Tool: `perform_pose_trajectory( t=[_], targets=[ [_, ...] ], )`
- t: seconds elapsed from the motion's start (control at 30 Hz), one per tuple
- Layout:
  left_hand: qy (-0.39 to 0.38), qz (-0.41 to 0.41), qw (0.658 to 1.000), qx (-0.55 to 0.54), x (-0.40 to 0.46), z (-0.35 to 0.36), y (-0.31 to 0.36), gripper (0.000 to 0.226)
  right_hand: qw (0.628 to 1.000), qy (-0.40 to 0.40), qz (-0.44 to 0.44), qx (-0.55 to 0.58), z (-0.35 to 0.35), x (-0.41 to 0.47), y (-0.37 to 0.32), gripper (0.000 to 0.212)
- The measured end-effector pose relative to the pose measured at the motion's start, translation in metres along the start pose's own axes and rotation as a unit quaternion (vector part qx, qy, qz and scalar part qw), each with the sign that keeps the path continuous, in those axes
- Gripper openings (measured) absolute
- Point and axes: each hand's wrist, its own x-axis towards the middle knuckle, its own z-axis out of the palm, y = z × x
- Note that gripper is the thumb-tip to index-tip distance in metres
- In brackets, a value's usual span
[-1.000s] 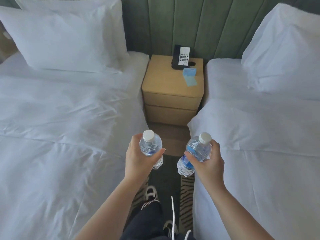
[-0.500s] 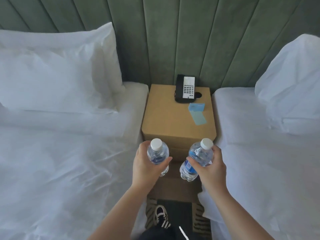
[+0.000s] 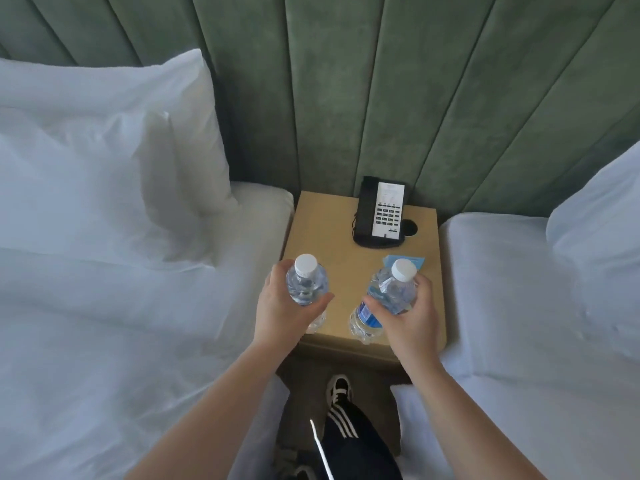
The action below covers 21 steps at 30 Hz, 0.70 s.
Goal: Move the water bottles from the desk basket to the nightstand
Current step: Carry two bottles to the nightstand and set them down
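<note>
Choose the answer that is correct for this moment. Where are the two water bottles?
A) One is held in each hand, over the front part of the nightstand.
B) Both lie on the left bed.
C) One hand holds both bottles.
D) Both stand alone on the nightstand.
A: the left hand grips one bottle and the right hand grips the other bottle, both over the front of the nightstand.

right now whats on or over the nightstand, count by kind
water bottles: 2, one in the left hand (left water bottle) and one in the right hand (right water bottle)
telephones: 1, black and white telephone at the back of the nightstand
blue cards: 1, blue card partly hidden behind the right bottle
total: 4
</note>
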Motion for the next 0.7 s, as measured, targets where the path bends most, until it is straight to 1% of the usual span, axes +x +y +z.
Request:
perform_pose_trajectory(
  t=[0.17,0.3,0.37,0.43,0.6,0.7],
  targets=[
    [-0.005,-0.025,0.999,0.022,0.075,0.033,0.011,0.073,0.999,-0.031,0.011,0.007,0.019,0.088,0.014,0.065],
    [-0.005,-0.048,0.998,0.028,0.136,0.06,0.01,0.072,0.997,-0.069,0.021,0.007,0.041,0.155,0.034,0.071],
    [-0.004,-0.057,0.998,0.032,0.167,0.074,0.007,0.071,0.996,-0.087,0.021,0.007,0.056,0.186,0.043,0.069],
    [-0.004,-0.059,0.997,0.039,0.196,0.086,0.002,0.071,0.995,-0.1,0.022,0.003,0.073,0.215,0.048,0.067],
    [-0.005,-0.086,0.995,0.051,0.265,0.107,-0.023,0.071,0.991,-0.127,0.025,-0.019,0.126,0.275,0.062,0.072],
    [-0.007,-0.101,0.993,0.066,0.299,0.114,-0.042,0.071,0.991,-0.128,0.036,-0.019,0.153,0.3,0.075,0.07]
  ],
)
